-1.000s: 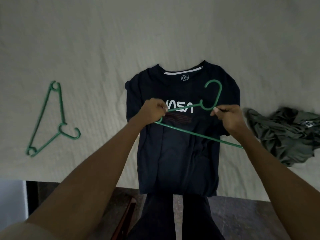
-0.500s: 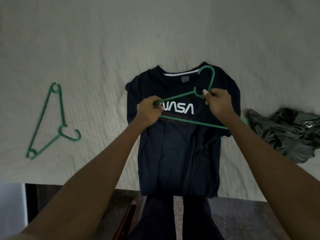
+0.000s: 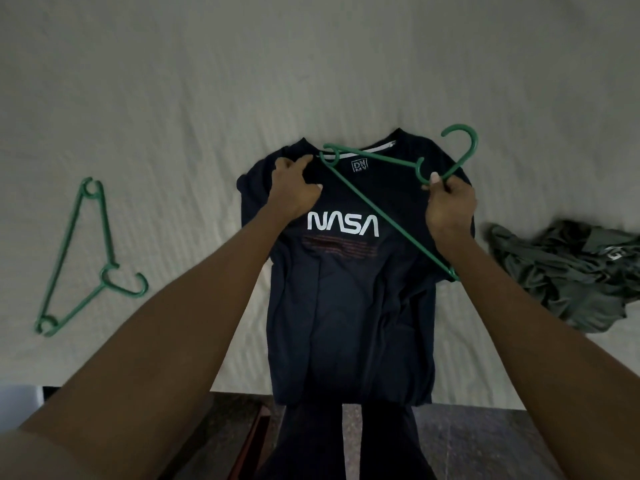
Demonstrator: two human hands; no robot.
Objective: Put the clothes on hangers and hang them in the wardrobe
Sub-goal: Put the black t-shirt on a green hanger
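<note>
I read "NASA" in large white letters across the chest of the dark navy T-shirt [image 3: 349, 306], just below and between my left hand [image 3: 294, 188] and my right hand [image 3: 450, 206]. Under that word sit thin reddish lines, possibly small print, too fine for me to read. Above it, inside the collar between my two hands, there is a small square neck label [image 3: 360, 165] with pale letters in two rows; I make out "DN" on top and what looks like "MV" beneath. Off beyond my right hand, the crumpled olive-green garment [image 3: 568, 275] carries a small pale mark that I cannot read.
</note>
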